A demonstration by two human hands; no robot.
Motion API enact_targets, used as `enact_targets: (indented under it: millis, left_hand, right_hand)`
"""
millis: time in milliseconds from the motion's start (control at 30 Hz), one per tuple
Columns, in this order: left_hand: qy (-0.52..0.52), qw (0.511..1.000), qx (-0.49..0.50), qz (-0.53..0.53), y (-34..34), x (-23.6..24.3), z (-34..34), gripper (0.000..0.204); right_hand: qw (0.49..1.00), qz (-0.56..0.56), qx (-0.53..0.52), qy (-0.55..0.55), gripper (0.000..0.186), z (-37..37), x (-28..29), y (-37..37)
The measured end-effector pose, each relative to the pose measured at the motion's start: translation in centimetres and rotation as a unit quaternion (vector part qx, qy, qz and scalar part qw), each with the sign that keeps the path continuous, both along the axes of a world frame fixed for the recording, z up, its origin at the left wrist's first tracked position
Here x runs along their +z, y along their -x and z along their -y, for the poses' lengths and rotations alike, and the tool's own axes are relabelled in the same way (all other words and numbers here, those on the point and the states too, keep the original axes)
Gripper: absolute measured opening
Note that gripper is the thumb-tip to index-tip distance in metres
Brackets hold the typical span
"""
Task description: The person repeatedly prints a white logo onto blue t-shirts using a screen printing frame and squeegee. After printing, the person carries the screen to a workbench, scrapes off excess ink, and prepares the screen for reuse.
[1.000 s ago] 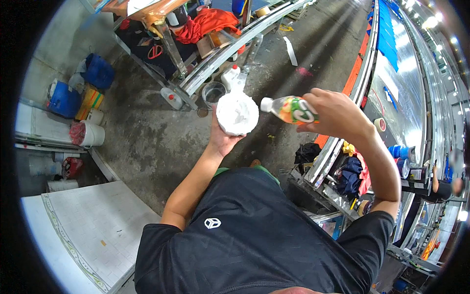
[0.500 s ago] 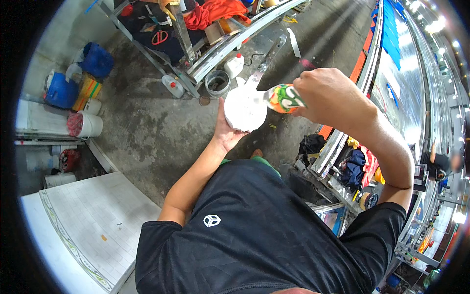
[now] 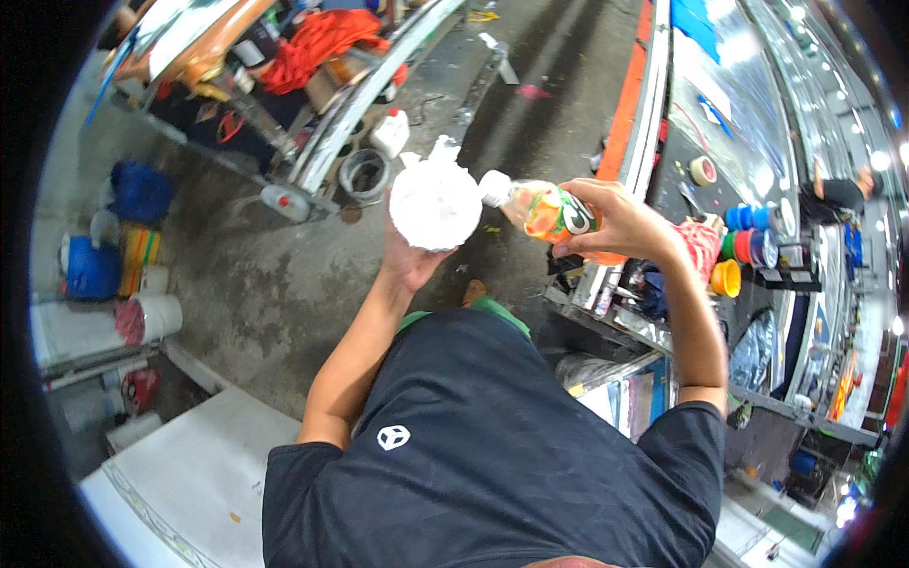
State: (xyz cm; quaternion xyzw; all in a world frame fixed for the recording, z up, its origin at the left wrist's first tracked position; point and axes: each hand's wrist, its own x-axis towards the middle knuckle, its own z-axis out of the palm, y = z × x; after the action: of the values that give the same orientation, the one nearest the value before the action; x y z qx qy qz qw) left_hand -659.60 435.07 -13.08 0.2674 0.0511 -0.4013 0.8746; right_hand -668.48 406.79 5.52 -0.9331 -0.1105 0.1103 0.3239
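My left hand [image 3: 411, 260] is wrapped round a round white container [image 3: 436, 204] held over the floor. Its inside looks overexposed white, so the contents are hard to make out. White-smeared material sticks up past its far rim, in line with a long, blurred, spatula-like tool [image 3: 466, 109]. In my right hand [image 3: 620, 220] is a clear plastic bottle [image 3: 542, 214] with an orange and green label. The bottle lies nearly sideways, its white top pointing left and close beside the container's right rim. Whether that top touches the rim I cannot tell.
Beyond the container stand a grey-rimmed bucket [image 3: 364, 176] and a white jug [image 3: 389, 133]. A cluttered metal-framed bench [image 3: 327, 156] is at far left, blue drums [image 3: 92, 268] at left. To the right runs a long table with tape [image 3: 703, 170]. Another person [image 3: 841, 194] is far right.
The bottle has been drawn back from over the container to its right side, and my right hand has come lower. The container appears further left as the whole view shifts.
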Motion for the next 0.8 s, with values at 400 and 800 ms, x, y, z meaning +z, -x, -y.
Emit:
enact_targets:
  millis: [400, 800]
  left_hand:
    - [0.002, 0.999, 0.039, -0.029, 1.4, -3.6, 1.2, 0.063]
    - [-0.018, 0.995, 0.093, -0.01, 3.3, -3.0, -0.9, 0.07]
  right_hand:
    - [0.669, 0.345, -0.641, -0.152, 0.067, 34.7, -21.9, 8.9]
    - [0.523, 0.285, -0.8, -0.08, 0.066, 30.4, -26.6, 8.8]
